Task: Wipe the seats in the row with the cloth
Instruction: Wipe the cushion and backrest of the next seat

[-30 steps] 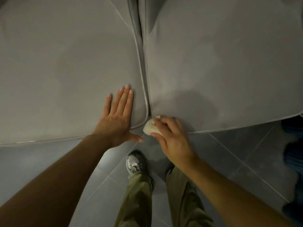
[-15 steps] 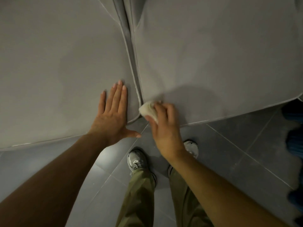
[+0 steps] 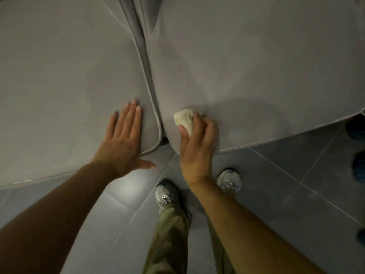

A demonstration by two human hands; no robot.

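Gripping a wadded cream cloth [image 3: 184, 120], the right hand [image 3: 197, 149] presses it onto the right seat cushion [image 3: 256, 72]. Thumb and curled fingers pinch the wad; the knuckles are up. The cloth sits at the near-left corner of that cushion, just beside the gap [image 3: 147, 76] between the two seats and close to the front edge. The front edge runs from under the right wrist up and away to the right frame border. Beyond the cloth and to its right the grey cushion surface is wide and bare, so there is room that way. To the left there is little room before the rounded corner drops into the gap.

The cloth is a bunched lump. Its long axis lies roughly diagonal, with the exposed end pointing up-left toward the gap and the rest tucked under the fingers.

The left hand [image 3: 121, 143] lies flat on the left seat cushion [image 3: 59, 86], fingers straight and together, holding nothing. Its thumb sticks out past the front edge over the floor. The fingertips lie just beside the piped edge [image 3: 158, 125] of that cushion's corner.

Below are a grey tiled floor [image 3: 276, 184], two grey sneakers [image 3: 165, 195] and olive trousers [image 3: 167, 244]. Blue shapes [image 3: 357, 169] at the far right border are too dark to identify.
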